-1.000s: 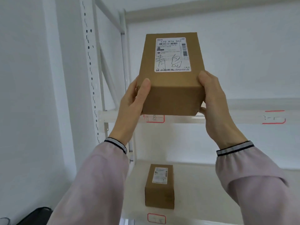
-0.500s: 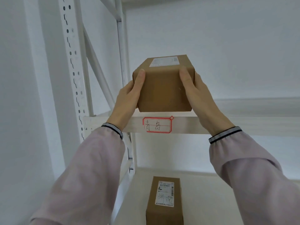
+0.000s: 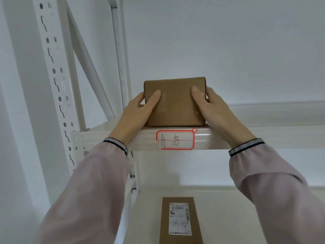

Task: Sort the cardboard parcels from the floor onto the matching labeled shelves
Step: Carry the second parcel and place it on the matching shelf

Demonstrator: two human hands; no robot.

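Head view: the upper shelf (image 3: 246, 138) of a white rack (image 3: 58, 95) carries one brown parcel (image 3: 175, 103), standing at the front edge directly above a red-bordered tag (image 3: 175, 140) with two handwritten characters. The parcel's bottom edge meets the shelf lip; only its plain end face shows, and its printed label cannot be seen. The left hand (image 3: 139, 111) is clasped on the parcel's left side, thumb laid across the front face, fingers wrapped behind the edge. The right hand (image 3: 212, 108) does the same on the right side, thumb on the front. Both grips are pressed against the cardboard, so the parcel is held between them. Pale pink sleeves with striped cuffs reach up from the bottom corners.

The lower shelf (image 3: 246, 208) holds a second parcel (image 3: 180, 221), lying flat with its long side running away from the camera, its white label facing up with handwriting on it. It is well apart from both hands.

Compared with half a second ago, the held parcel has gone from hovering tilted above the beam, its label just showing on top, to sitting down on the upper shelf and further in. The tag, then below the parcel with a gap, now sits right under it.
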